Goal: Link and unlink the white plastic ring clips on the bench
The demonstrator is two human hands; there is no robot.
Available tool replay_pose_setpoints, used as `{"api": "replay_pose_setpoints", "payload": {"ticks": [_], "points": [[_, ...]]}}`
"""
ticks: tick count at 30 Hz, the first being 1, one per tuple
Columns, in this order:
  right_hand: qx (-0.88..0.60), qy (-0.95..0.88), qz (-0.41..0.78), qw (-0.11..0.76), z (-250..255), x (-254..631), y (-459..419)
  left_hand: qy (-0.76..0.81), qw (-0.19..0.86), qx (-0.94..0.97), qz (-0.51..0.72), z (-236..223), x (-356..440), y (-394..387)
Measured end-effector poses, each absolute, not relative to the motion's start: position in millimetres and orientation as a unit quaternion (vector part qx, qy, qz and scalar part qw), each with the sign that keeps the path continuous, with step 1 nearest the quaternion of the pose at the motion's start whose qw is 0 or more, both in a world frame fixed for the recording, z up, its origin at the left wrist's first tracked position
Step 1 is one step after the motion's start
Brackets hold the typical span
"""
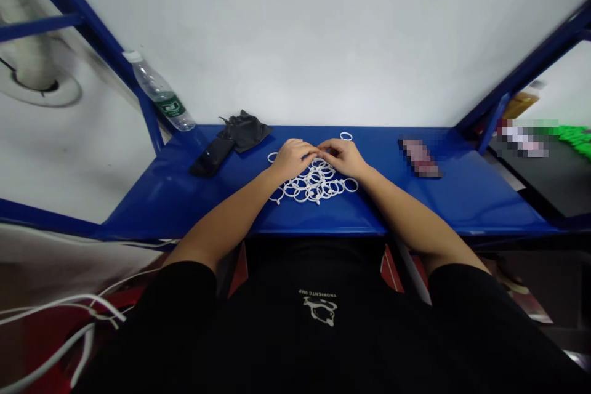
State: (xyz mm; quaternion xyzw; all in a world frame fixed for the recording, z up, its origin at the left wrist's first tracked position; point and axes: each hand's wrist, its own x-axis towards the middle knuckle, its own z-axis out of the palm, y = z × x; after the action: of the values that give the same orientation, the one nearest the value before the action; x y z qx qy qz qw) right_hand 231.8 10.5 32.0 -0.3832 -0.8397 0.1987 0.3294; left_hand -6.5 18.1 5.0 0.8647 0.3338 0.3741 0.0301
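Note:
A pile of thin white rings [308,184], several with a small nub on the rim, lies on the blue desk [318,221] in front of me. Over the far side of this pile, my left hand [294,157] and my right hand [344,157] meet at the fingertips. Both hands are closed in a pinch, and whatever sits between the fingers is hidden or too small to make out. One loose ring [346,136] rests just beyond my right hand. Another ring [273,157] shows partly at the left of my left hand.
On the left are a black phone [212,156], a crumpled black plastic bag [246,130] and a clear bottle [161,93] tilted against the frame. A blurred-out phone [421,158] lies at the right. Blue metal posts [150,123] flank the desk, with a white wall [305,43] behind.

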Motion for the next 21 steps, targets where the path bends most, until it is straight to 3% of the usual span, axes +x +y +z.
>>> {"api": "replay_pose_setpoints", "payload": {"ticks": [10, 21], "points": [[-0.409, -0.798, 0.236, 0.374, 24.4, 231.4, 12.5, 0.367, 0.042, 0.842, 0.393, 7.2, -5.4, 14.8], [-0.373, -0.835, 0.173, 0.366, 27.1, 233.7, 10.5, 0.366, 0.077, 0.834, 0.407, 8.0, -6.3, 14.5]]}}
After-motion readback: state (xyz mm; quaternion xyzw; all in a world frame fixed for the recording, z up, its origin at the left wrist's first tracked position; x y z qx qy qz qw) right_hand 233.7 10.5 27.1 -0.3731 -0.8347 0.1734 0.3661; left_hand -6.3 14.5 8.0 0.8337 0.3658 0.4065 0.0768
